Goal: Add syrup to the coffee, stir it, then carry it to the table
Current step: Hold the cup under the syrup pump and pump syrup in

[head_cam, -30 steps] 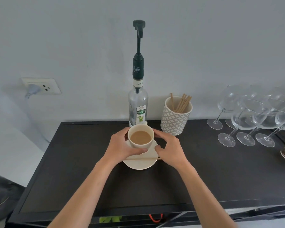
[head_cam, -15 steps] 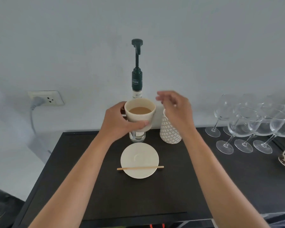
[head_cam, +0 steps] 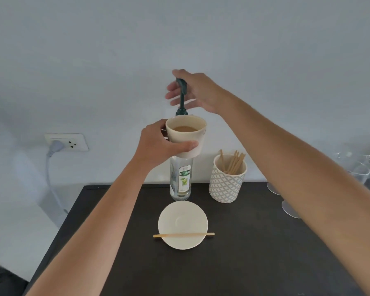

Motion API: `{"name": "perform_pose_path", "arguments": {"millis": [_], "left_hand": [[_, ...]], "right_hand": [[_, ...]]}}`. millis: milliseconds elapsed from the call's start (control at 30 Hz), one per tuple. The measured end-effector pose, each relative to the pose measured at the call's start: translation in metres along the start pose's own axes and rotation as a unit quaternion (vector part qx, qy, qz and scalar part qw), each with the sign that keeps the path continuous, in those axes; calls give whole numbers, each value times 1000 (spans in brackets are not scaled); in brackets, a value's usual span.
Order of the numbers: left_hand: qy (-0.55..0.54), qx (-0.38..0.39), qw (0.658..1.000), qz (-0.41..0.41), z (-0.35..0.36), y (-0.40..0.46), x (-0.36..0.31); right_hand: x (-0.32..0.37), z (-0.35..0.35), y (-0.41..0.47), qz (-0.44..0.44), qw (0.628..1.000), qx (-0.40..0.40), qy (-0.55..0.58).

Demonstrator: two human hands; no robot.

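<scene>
From the head camera, I had the cream paper cup of milky coffee [head_cam: 185,135] lifted off the counter in my left hand [head_cam: 160,144], fingers and thumb wrapped round its wall, holding it up in front of the neck of the clear glass syrup bottle with the dark green pump [head_cam: 179,180]. The bottle stood near the back edge of the black counter [head_cam: 254,242]. My right hand [head_cam: 198,92] lay over the pump head [head_cam: 181,83], fingers straight and spread, gripping nothing, palm just on top.

The risk, as I judged it: the spout could sit off the cup's mouth, so a press would send syrup down the outside or onto the counter. A hard push could also rock the tall bottle, and the coffee sat high enough to slop if I tipped it.

Both arms were stretched forward and up, the right one higher.

Below, the round cream saucer [head_cam: 183,223] waited mid-counter with a flat wooden stir stick [head_cam: 183,235] lying across its near edge.
</scene>
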State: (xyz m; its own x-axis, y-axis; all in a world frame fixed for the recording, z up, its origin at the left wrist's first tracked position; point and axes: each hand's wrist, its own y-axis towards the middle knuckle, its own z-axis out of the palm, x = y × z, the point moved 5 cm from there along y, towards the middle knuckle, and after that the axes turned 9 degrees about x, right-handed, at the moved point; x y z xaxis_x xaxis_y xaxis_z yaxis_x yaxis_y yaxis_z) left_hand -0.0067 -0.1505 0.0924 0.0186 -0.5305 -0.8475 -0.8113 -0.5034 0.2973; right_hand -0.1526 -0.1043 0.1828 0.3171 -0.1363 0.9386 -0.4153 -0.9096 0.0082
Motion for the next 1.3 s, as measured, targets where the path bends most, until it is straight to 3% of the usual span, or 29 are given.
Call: {"name": "perform_pose_path", "arguments": {"millis": [167, 367, 600, 967, 1300], "left_hand": [[2, -3, 1000, -4, -3, 6, -1], [-18, -4, 1000, -1, -7, 9, -1], [-17, 0, 1000, 21, -13, 13, -11], [-18, -8, 999, 50, -21, 15, -30], [-14, -6, 998, 57, -22, 16, -34]], "right_hand": [[-7, 8, 8, -30, 993, 64, 99], [-15, 12, 10, -57, 984, 71, 156], [-18, 9, 8, -70, 990, 63, 106], [-18, 9, 7, -52, 976, 116, 177], [-13, 9, 4, -49, 978, 107, 172]]}}
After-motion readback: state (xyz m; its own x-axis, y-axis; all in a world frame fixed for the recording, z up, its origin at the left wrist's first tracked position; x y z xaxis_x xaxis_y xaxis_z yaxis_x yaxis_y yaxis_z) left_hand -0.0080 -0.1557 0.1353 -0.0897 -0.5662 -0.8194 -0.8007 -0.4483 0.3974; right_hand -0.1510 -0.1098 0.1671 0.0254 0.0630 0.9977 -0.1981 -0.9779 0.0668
